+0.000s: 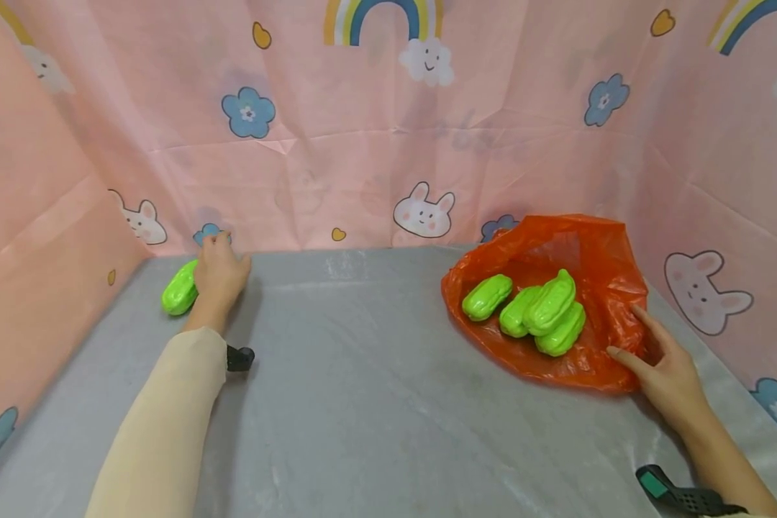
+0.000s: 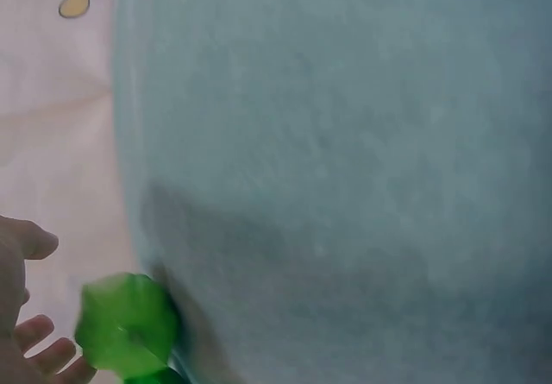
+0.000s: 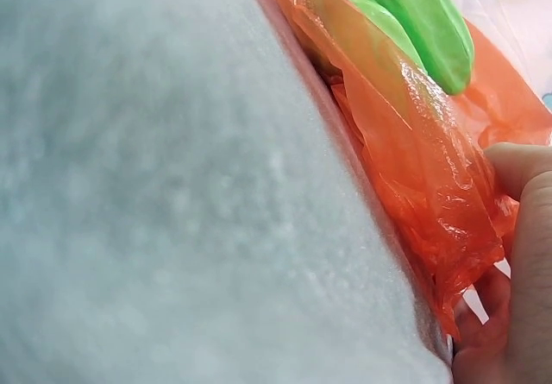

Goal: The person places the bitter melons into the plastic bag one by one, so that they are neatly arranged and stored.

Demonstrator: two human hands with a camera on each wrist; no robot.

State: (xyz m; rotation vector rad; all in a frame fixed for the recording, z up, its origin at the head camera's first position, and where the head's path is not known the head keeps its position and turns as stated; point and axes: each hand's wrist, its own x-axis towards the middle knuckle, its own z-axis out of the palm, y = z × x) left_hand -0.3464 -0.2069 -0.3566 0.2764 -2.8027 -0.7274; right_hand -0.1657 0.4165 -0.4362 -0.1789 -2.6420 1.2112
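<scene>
Grey tabletop (image 1: 350, 403), one. One orange plastic bag (image 1: 596, 266) lay on its right. My right hand (image 1: 670, 374) was at the bag's side, thumb and forefinger apart; other fingers part-hidden, grip on film I couldn't tell. My left hand (image 1: 223, 270), fingers spread, was at one green gourd (image 1: 180, 289), partly covered. Four more gourds (image 1: 549, 302) inside the bag. Left wrist view: another green sliver (image 2: 155, 376), cut off.
</scene>
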